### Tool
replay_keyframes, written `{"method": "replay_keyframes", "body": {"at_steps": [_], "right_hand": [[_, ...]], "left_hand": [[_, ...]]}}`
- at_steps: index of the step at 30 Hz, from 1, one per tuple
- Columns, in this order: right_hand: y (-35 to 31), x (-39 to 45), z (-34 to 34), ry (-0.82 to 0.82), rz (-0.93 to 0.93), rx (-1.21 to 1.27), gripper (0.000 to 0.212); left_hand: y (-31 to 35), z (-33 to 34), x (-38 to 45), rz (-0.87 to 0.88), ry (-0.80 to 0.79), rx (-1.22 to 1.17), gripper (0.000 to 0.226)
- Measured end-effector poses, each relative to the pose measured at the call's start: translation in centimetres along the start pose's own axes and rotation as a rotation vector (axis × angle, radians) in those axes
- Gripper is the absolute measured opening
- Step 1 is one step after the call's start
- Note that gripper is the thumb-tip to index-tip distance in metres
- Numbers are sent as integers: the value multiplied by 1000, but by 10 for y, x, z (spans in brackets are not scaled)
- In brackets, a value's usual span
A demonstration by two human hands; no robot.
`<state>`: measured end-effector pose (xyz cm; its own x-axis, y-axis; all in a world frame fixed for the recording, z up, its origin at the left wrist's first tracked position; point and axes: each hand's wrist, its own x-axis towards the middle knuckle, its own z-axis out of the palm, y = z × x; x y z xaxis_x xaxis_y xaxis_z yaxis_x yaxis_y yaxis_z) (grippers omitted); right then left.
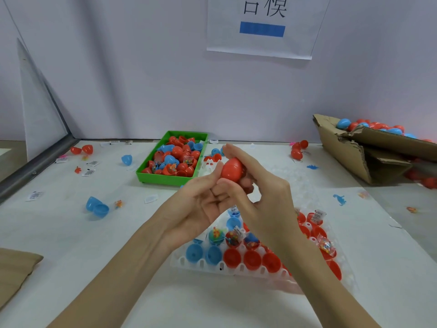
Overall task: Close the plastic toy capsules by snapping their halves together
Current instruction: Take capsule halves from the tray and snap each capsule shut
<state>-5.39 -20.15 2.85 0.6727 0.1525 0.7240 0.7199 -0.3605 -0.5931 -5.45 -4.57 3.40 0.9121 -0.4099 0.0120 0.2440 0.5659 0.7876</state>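
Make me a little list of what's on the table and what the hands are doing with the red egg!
hands: left hand and right hand both grip the red capsule
capsule state: looks closed, seam hidden
white tray: under the hands, holds open red and blue halves, some with toys inside
green bin: behind the hands, full of red and blue halves
cardboard box: far right, tipped, holds capsules
table: loose halves, paper slips, tiny toys

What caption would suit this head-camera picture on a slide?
Both hands, left hand and right hand, hold a red capsule above a white tray of open halves.
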Motion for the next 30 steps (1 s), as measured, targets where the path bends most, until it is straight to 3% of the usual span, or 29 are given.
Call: {"method": "replay_keyframes", "body": {"at_steps": [3, 6, 13, 16, 19, 23, 25, 27, 30], "right_hand": [[-6, -1, 1, 12, 100, 204, 34], [-9, 0, -2, -24, 110, 209, 23], [4, 1, -5, -116, 89, 44, 37], [13, 4, -5, -174, 87, -82, 52], [22, 1, -3, -180, 24, -223, 51], [28, -4, 7, -197, 4, -368, 53], [31, 0, 5, -153, 61, -292, 54], [31, 5, -3, -57, 253, -76, 53], [38, 32, -28, 241, 673, 667, 42]], "left_hand": [[1, 1, -2, -26, -11, -59, 44], [4, 1, -3, -42, -15, -90, 40], [0, -2, 0, -64, 11, -59, 40], [-2, -5, 5, 32, 155, 175, 32], [-3, -9, 7, 156, 329, 457, 34], [-10, -11, 8, 273, 414, 751, 35], [-9, -13, 10, 312, 345, 753, 31], [-3, -17, 11, 306, 310, 677, 38], [8, -26, 10, 336, 381, 581, 40]]}}
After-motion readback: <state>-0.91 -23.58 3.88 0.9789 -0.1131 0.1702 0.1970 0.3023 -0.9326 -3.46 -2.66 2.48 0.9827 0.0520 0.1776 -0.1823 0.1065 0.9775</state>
